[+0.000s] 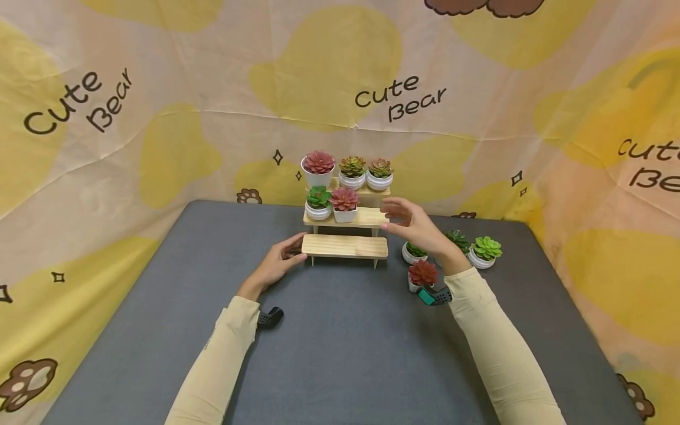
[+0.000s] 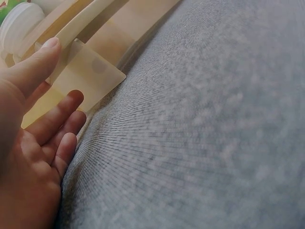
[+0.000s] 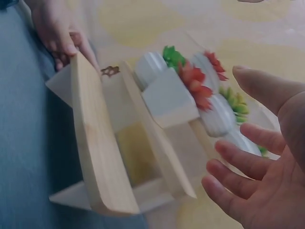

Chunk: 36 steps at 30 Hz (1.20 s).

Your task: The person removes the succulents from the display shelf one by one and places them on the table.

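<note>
And there's the left hand (image 1: 273,264), thumb and fingers pinching the pale wooden three-tier stand (image 1: 366,217) at its lower left, mid-frame! Right hand (image 1: 417,227), fingers spread, just right of it. Five white-potted succulents (image 1: 319,165) up top, four loose succulents (image 1: 423,273) right of centre on the gray counter (image 1: 340,354).

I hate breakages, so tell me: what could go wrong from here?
The left hand holds the end of the lowest step, so a tug might topple the pots above. The right hand, near the bare end of the middle step, could bump it. Its wrist strap, seemingly close to the red succulent, might knock that over.
</note>
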Each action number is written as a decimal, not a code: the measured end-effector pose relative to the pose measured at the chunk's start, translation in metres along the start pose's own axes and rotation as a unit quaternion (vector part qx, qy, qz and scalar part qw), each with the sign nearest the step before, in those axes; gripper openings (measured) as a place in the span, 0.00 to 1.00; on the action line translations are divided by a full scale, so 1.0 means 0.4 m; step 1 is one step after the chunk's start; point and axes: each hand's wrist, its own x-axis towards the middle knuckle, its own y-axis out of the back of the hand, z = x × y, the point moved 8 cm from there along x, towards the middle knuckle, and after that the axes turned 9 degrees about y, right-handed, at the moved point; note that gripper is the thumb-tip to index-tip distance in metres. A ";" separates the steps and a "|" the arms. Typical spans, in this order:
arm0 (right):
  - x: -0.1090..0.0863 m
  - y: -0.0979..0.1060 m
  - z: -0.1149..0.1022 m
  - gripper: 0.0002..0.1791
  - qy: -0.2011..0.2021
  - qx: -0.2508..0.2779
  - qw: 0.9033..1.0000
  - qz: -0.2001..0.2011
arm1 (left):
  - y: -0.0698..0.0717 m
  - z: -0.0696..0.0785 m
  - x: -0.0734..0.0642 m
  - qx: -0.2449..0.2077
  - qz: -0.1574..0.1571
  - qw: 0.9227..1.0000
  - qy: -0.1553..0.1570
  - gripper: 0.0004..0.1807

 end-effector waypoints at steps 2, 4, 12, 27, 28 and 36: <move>0.021 -0.015 0.004 0.33 -0.008 0.015 1.000 -0.001 | 0.000 0.001 0.001 0.001 0.000 1.000 0.000 0.34; 0.041 -0.030 0.009 0.33 -0.015 0.028 0.999 -0.006 | 0.000 0.003 0.000 0.002 -0.001 1.000 -0.002 0.34; 0.094 -0.067 0.028 0.34 -0.028 0.052 0.998 -0.005 | -0.002 0.005 0.001 -0.004 -0.005 1.000 -0.011 0.34; 0.165 -0.101 0.049 0.38 -0.028 0.074 0.997 0.019 | -0.004 -0.001 0.009 0.000 -0.004 1.000 -0.005 0.34; 0.166 -0.103 0.048 0.39 -0.029 0.073 0.997 0.020 | -0.004 0.000 0.009 0.000 -0.005 1.000 -0.006 0.34; 0.169 -0.108 0.040 0.36 -0.016 0.053 0.998 0.029 | 0.001 0.000 0.008 0.005 -0.004 1.000 -0.007 0.34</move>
